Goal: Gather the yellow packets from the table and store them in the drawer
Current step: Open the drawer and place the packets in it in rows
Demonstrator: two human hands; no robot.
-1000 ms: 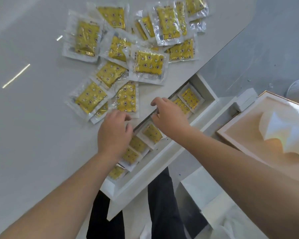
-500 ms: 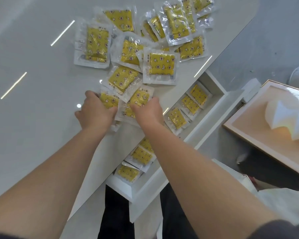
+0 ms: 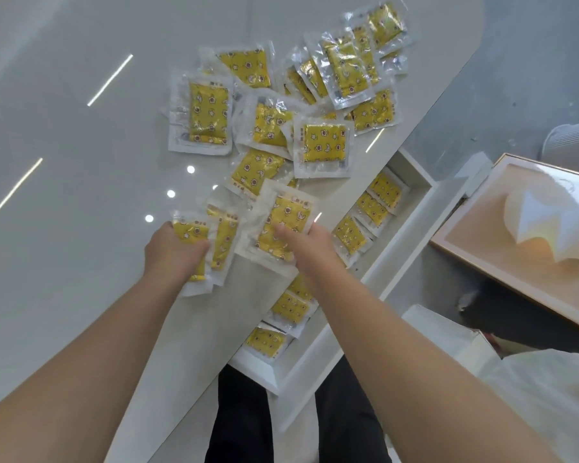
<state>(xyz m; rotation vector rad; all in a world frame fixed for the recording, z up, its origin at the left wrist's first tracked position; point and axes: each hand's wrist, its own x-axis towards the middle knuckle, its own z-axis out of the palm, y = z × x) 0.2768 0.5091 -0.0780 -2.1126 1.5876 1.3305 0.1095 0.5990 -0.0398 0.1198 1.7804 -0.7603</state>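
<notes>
Both hands are at the table (image 3: 81, 195) edge, each loaded. The left hand (image 3: 174, 255) has its fingers curled over two overlapping packets (image 3: 226, 235), thumb clamped on top. The right hand (image 3: 310, 245) pinches a single packet (image 3: 286, 212), thumb on its face and fingertips wrapped round the far edge. The loose pile (image 3: 321, 143) waits at 12 o'clock from the hands, spreading out to 1 o'clock.

The drawer (image 3: 408, 228) stands open at 4 o'clock from the right hand, with a row of stored packets (image 3: 348, 233) lying flat inside, running from 2 o'clock down to 6.

The job now, as I read it, is the carry-over. The wrappers look slick and crinkly, so grip the yellow padded middle, not the clear border, or one will slide free. The left hand's pair is fanned and should be squared up before lifting. The right hand should go first, since it is nearest. Lay each packet flat in a gap in the row, edges lapping like the others. Dropping them risks bunching that could foul the drawer's closing.
</notes>
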